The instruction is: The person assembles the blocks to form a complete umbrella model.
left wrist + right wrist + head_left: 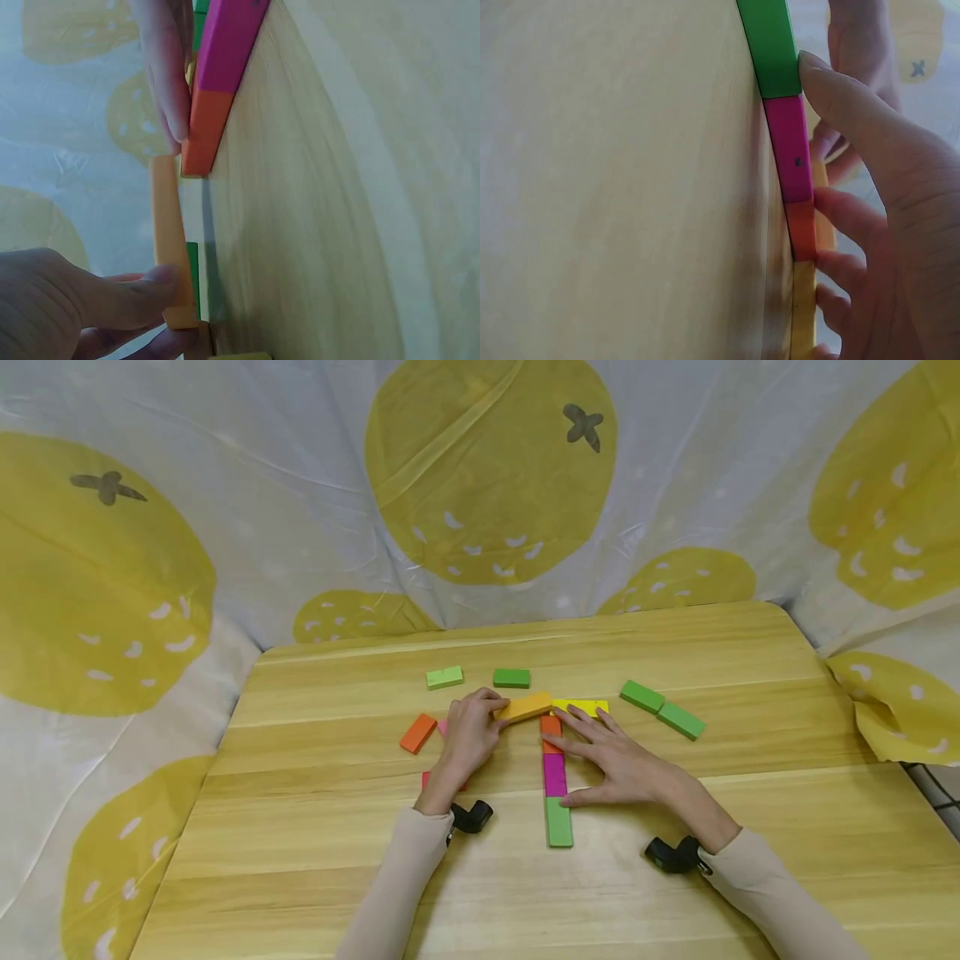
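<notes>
My left hand (471,735) pinches a light-orange block (525,707) by its left end, thumb against its face in the left wrist view. The block is slanted, its far end close by a yellow block (583,703) that lies crosswise. Below the yellow block, an orange block (551,727), a magenta block (554,775) and a light-green block (558,823) form a straight column, end to end. My right hand (626,768) spreads over the column's right side. Its thumb touches near the magenta and green joint, and its fingertips rest at the orange and yellow blocks.
Across the back lie a pale-green block (445,677) and a dark-green block (512,678). Two green blocks (662,709) lie end to end at right. An orange-red block (417,732) is left of my left hand, which partly hides pink and red ones. A patterned curtain (487,477) hangs behind the table (315,860).
</notes>
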The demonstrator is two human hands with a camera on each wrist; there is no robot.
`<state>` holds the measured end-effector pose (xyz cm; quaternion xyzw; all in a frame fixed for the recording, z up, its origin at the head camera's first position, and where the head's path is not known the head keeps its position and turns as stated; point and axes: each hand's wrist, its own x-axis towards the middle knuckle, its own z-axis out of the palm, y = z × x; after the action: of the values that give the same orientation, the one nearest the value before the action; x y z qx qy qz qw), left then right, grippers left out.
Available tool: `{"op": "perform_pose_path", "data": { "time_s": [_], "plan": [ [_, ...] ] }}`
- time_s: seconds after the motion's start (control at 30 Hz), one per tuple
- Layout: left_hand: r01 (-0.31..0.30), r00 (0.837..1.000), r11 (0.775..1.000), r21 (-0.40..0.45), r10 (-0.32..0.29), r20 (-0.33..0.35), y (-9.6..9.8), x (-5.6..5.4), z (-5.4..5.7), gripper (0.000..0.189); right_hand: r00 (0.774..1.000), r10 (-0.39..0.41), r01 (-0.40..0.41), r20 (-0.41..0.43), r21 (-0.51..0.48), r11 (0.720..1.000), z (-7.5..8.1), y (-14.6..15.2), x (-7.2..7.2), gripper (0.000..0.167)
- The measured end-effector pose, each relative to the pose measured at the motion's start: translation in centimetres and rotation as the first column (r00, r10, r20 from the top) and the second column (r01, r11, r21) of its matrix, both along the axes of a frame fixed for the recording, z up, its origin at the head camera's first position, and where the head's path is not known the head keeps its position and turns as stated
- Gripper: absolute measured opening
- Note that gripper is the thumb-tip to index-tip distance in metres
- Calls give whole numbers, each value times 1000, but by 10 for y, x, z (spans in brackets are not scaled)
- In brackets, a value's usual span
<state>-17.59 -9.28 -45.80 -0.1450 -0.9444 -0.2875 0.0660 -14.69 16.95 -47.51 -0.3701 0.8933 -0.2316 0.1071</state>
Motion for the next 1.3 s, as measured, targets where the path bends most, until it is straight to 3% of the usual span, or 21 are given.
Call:
{"op": "perform_pose_path", "data": {
  "time_s": [0.33, 0.6, 1.17, 1.3],
  "plan": [
    [5, 999, 998, -67, -8, -38, -5, -3, -5, 26, 1000, 2, -2, -7, -4, 1000, 0, 0, 0, 92],
    [53, 998, 996, -65, -54, -14, -6, -7, -7, 29, 1000, 0, 0, -7, 4, 1000, 0, 0, 0, 93],
    [69, 998, 995, -69, -68, 6, -7, -12, -9, 33, 1000, -4, 4, -19, -10, 1000, 1, 0, -1, 93],
    [125, 992, 988, -88, -124, 24, -4, -6, -3, 42, 999, -9, 8, -42, -28, 1000, 0, 0, -2, 97]
  ]
}}
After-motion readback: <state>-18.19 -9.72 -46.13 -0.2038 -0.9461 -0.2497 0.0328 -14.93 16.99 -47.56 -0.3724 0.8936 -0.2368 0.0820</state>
